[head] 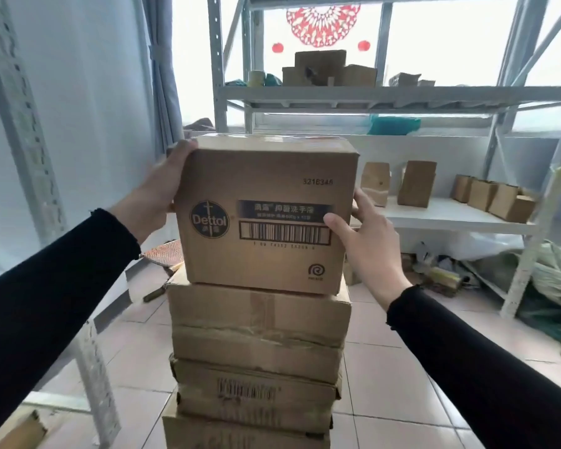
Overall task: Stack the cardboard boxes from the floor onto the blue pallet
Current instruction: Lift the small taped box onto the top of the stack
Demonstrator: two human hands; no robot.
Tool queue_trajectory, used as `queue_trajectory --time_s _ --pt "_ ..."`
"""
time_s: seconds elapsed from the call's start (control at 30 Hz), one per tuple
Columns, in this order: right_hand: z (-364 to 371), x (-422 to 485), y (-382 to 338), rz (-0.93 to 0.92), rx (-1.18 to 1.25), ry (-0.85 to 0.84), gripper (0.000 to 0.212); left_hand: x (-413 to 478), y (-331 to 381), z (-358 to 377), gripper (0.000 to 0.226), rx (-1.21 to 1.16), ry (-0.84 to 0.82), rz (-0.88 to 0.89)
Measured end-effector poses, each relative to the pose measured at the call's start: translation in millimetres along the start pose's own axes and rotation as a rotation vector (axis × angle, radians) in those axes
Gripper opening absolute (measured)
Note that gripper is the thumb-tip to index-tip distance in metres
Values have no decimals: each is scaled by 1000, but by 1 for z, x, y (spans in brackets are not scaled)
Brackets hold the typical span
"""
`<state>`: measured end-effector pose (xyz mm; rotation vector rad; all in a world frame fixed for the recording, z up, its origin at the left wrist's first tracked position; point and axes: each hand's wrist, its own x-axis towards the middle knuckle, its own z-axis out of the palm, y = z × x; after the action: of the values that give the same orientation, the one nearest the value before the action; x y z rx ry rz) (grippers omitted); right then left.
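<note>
A brown Dettol cardboard box (266, 215) with a barcode sits on top of a tall stack of cardboard boxes (256, 345) in the middle of the view. My left hand (157, 189) grips its left side, fingers over the top left corner. My right hand (366, 244) presses the right side, thumb on the front face by the barcode. Both sleeves are black. The stack's base and the blue pallet are hidden below the frame.
A white metal shelving rack (386, 95) stands behind the stack, with small cardboard boxes (327, 69) and brown paper bags (415, 184) on its shelves. Bags and clutter (447, 273) lie under it at the right. A rack upright (30, 150) rises at the left. The floor (386, 377) is tiled.
</note>
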<state>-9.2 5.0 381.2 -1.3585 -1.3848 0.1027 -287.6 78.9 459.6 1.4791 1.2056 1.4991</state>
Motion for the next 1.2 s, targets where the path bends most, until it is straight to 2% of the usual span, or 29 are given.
queue_trajectory --time_s 0.13,0.4,0.47,0.57,0.6,0.7,0.73,0.87,0.97,1.2 --pt "5 -3 3 17 -9 9 63 5 -5 0 51 20 -13 28" --pt "9 -10 19 -15 0 -25 66 4 -18 -1 44 90 -31 91" --pt "11 -14 27 -21 -4 -30 67 0 -32 -2 55 103 -30 131" --pt "19 -25 41 -15 -29 -36 67 -8 -63 -9 93 229 32 116" --pt "22 -29 48 -13 -31 -44 68 -12 -75 -11 94 280 37 117" --pt "31 -40 68 11 -40 -62 68 -31 -105 -12 58 380 -10 175" --pt "34 -43 76 15 -43 -63 68 -38 -115 -13 53 397 -30 182" --pt "47 -59 99 34 -27 -79 68 -53 -160 -26 54 511 -66 191" --pt "55 -71 111 50 3 -103 69 -60 -186 -27 40 547 -66 212" --pt "67 -83 121 81 65 -53 78 -63 -200 -20 30 446 25 281"
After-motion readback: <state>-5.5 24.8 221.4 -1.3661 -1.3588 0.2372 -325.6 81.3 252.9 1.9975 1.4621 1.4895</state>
